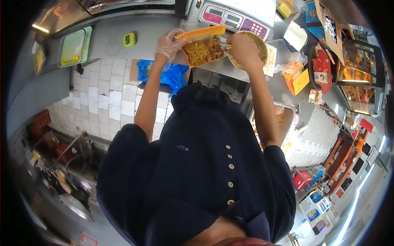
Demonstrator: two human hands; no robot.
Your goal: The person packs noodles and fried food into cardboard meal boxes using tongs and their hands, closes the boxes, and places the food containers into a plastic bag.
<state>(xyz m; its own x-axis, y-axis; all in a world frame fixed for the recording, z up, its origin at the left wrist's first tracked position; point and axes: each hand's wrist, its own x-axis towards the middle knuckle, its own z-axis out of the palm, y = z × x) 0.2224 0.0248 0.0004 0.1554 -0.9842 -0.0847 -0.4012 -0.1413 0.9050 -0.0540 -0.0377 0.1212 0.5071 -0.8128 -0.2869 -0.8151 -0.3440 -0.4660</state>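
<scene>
My left hand (169,44), in a clear plastic glove, grips the left side of a takeaway box (202,31) by its raised orange-patterned lid. Thin yellow noodles (197,53) fill the box's left part, and chopped brown pieces of food (214,50) lie at its right. My right hand (245,48) is closed over a round bowl (265,57) just right of the box. From its fingers, slim metal tongs (223,43) reach to the food at the box's right edge. The hand hides much of the bowl's inside.
A digital scale (234,20) stands behind the box. Left on the counter are a green timer (129,39) and a green-rimmed tray (74,47). Opened cartons (301,82) and a glass food warmer (359,78) stand at right. A blue plastic bag (164,76) hangs below the counter's edge.
</scene>
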